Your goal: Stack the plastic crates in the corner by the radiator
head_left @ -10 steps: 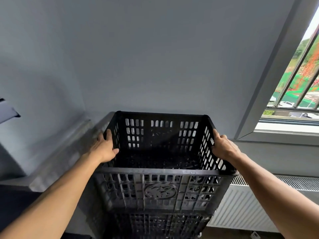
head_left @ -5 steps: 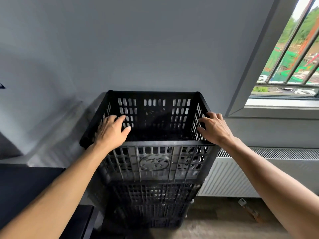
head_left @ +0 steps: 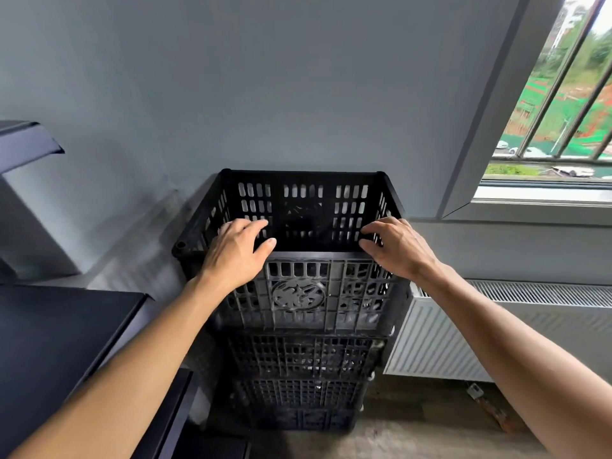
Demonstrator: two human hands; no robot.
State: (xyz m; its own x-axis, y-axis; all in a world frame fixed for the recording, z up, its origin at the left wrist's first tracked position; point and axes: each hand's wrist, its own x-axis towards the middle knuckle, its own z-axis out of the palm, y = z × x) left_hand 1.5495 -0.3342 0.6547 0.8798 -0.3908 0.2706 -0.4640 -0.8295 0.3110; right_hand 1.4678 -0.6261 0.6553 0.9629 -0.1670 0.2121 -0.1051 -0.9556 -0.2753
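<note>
The top crate (head_left: 298, 293) sits on the lower crates (head_left: 298, 359) at frame centre, backed by the wall (head_left: 298, 94). The radiator (head_left: 496, 342) stands just right of them, under the upper-right window (head_left: 563, 94); a table (head_left: 49, 342) lies lower left.

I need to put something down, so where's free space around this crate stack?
The dark surface left of the stack is bare, as is the floor before the radiator, bar small scraps. The top crate looks empty. Tight: between stack and radiator, and the near rim under the left hand and right hand.
</note>
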